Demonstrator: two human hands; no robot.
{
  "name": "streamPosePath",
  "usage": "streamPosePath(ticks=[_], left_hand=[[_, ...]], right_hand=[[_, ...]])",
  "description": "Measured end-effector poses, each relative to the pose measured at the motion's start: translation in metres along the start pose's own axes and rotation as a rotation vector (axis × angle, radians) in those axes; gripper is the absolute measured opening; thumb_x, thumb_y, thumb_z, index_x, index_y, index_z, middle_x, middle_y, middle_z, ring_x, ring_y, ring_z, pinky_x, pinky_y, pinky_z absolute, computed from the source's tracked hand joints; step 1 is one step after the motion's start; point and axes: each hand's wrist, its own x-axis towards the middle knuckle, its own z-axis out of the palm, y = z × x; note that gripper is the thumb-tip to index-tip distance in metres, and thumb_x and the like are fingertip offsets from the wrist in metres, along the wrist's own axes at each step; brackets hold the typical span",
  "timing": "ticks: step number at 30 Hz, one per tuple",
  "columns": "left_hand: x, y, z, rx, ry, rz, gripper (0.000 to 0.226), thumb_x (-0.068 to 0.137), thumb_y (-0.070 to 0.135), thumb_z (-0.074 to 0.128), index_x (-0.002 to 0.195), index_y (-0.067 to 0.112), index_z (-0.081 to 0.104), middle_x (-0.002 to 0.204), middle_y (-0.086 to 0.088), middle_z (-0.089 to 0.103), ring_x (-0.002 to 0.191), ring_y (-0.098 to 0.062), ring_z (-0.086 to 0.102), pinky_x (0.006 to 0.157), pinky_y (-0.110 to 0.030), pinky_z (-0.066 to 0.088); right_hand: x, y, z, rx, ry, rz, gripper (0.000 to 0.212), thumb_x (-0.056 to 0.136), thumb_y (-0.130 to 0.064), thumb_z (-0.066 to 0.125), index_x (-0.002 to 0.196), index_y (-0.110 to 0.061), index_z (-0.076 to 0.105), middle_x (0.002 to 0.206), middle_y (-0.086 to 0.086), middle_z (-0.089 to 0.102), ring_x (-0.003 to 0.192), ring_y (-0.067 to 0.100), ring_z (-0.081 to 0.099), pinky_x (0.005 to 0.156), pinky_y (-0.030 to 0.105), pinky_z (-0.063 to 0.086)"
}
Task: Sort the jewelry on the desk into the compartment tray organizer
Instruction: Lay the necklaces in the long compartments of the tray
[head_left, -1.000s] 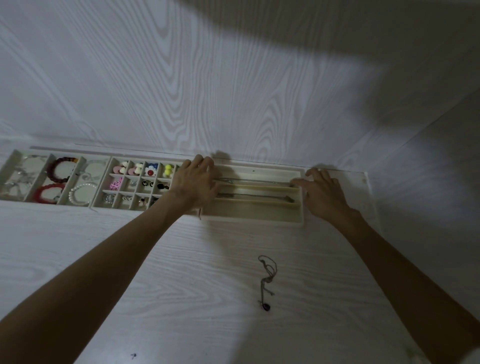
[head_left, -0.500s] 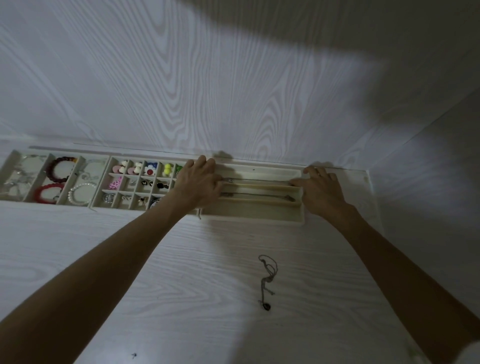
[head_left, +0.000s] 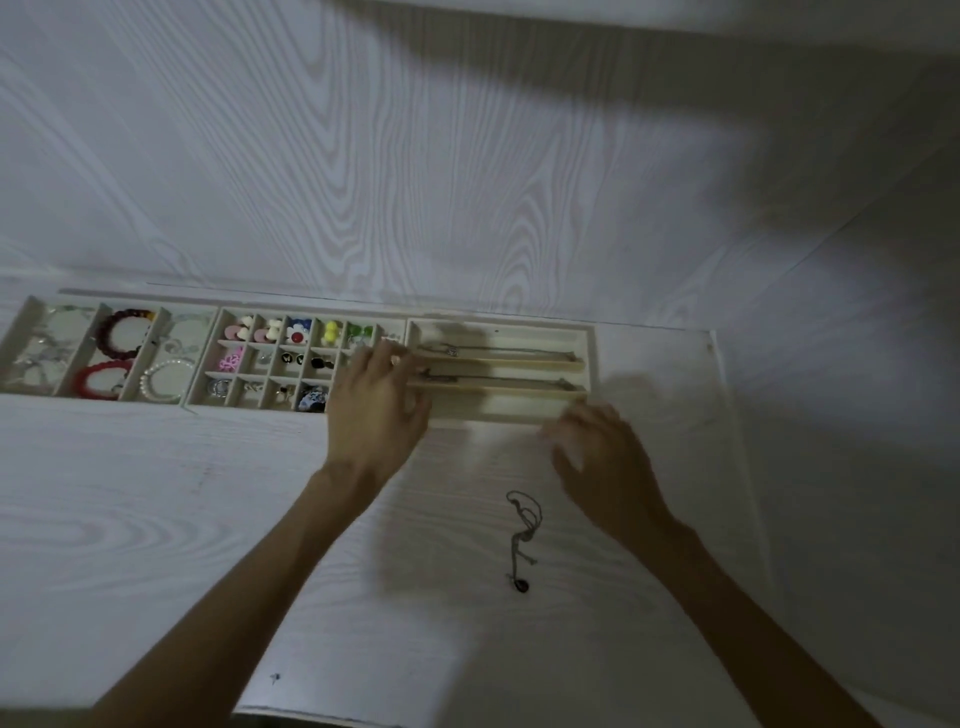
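Left hand (head_left: 376, 410) over left end of long-slot tray section (head_left: 501, 413), fingers reaching onto the wooden dividers; motion blur, grip on anything cannot be told. Right hand (head_left: 597, 457) blurred, just in front of the same section's near right corner, above the desk (head_left: 156, 519); fingers loosely bent, nothing seen held.

Dark cord necklace (head_left: 522, 540) with black pendant loose on the desk, between the two forearms, well apart from the tray.

Organizer in a row along back of desk, against the wall. Long-slot section: two thin chains laid lengthwise, one along each divider (head_left: 498, 361); nearest slot partly hidden by hands. Middle grid section (head_left: 215, 364): small earrings and charms, among them pink, white, yellow and green pieces in the back row. Left section (head_left: 78, 358): dark red bead bracelet (head_left: 124, 332), bright red bracelet (head_left: 98, 379), pearl bracelet (head_left: 166, 382), clear pieces in the far-left compartment, detail too faint to identify.
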Motion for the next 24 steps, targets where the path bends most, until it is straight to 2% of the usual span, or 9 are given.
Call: streamPosePath(ticks=[3,7,9,11,13,16,18,20,24], left_hand=[[-0.041,0.02,0.012,-0.167,-0.231,-0.048,0.02,0.087,0.023,0.06,0.105,0.027,0.068,0.105,0.007,0.065,0.089,-0.011,0.057,0.071,-0.024,0.047],[-0.079,0.033,0.035,-0.194,-0.521,-0.024,0.022,0.091,0.031,0.054,0.109,0.035,0.065,0.107,0.014,0.062,0.084,-0.002,0.054,0.069,-0.02,0.04],[-0.09,0.036,0.042,-0.215,-0.581,-0.028,0.023,0.092,0.028,0.052,0.11,0.034,0.065,0.108,0.013,0.061,0.091,-0.006,0.058,0.071,-0.02,0.041],[-0.096,0.037,0.047,-0.234,-0.625,-0.015,0.026,0.093,0.021,0.05,0.111,0.031,0.066,0.111,0.011,0.061,0.099,-0.01,0.059,0.076,-0.022,0.043],[-0.099,0.037,0.048,-0.254,-0.637,-0.011,0.03,0.093,0.015,0.047,0.112,0.028,0.066,0.116,0.009,0.061,0.106,-0.011,0.057,0.081,-0.022,0.043],[-0.101,0.035,0.047,-0.327,-0.65,0.029,0.034,0.09,0.009,0.05,0.117,0.026,0.062,0.125,0.008,0.055,0.113,-0.011,0.052,0.085,-0.02,0.042],[-0.101,0.035,0.044,-0.381,-0.766,0.062,0.041,0.086,0.013,0.06,0.123,0.028,0.057,0.128,0.011,0.05,0.107,-0.007,0.054,0.085,-0.023,0.046],[-0.1,0.036,0.043,-0.354,-0.866,0.091,0.049,0.081,0.017,0.067,0.125,0.031,0.054,0.126,0.015,0.049,0.098,-0.004,0.055,0.082,-0.025,0.048],[-0.097,0.03,0.043,-0.299,-0.819,0.035,0.046,0.077,0.012,0.067,0.119,0.03,0.056,0.118,0.014,0.056,0.096,-0.004,0.056,0.078,-0.021,0.045]], right_hand=[[-0.037,-0.004,0.026,0.073,-0.199,0.066,0.016,0.09,-0.019,0.058,0.101,-0.018,0.069,0.101,-0.001,0.064,0.098,0.016,0.054,0.076,0.018,0.036],[-0.067,-0.009,0.043,0.126,-0.217,0.227,0.011,0.086,-0.033,0.062,0.092,-0.025,0.065,0.092,-0.008,0.061,0.09,0.011,0.053,0.066,0.016,0.031],[-0.077,-0.011,0.046,0.124,-0.274,0.26,0.018,0.078,-0.046,0.067,0.085,-0.031,0.061,0.085,-0.013,0.054,0.085,0.006,0.048,0.064,0.019,0.029],[-0.084,-0.014,0.047,0.081,-0.363,0.2,0.026,0.073,-0.052,0.068,0.086,-0.031,0.061,0.086,-0.013,0.053,0.084,0.007,0.045,0.065,0.022,0.026],[-0.089,-0.017,0.05,0.042,-0.404,0.119,0.027,0.076,-0.048,0.068,0.091,-0.026,0.066,0.095,-0.008,0.058,0.092,0.011,0.049,0.069,0.022,0.024],[-0.092,-0.018,0.053,-0.005,-0.396,0.05,0.023,0.088,-0.042,0.056,0.097,-0.024,0.067,0.1,-0.005,0.06,0.096,0.013,0.052,0.07,0.02,0.024],[-0.094,-0.016,0.052,-0.005,-0.388,0.049,0.024,0.092,-0.039,0.049,0.099,-0.023,0.065,0.101,-0.005,0.06,0.096,0.014,0.053,0.069,0.02,0.025],[-0.095,-0.015,0.049,0.019,-0.372,0.08,0.023,0.09,-0.04,0.051,0.1,-0.023,0.062,0.101,-0.006,0.06,0.095,0.014,0.054,0.067,0.021,0.025],[-0.092,-0.021,0.048,0.052,-0.374,0.17,0.037,0.077,-0.056,0.063,0.096,-0.026,0.056,0.093,-0.012,0.057,0.086,0.008,0.053,0.065,0.021,0.027]])
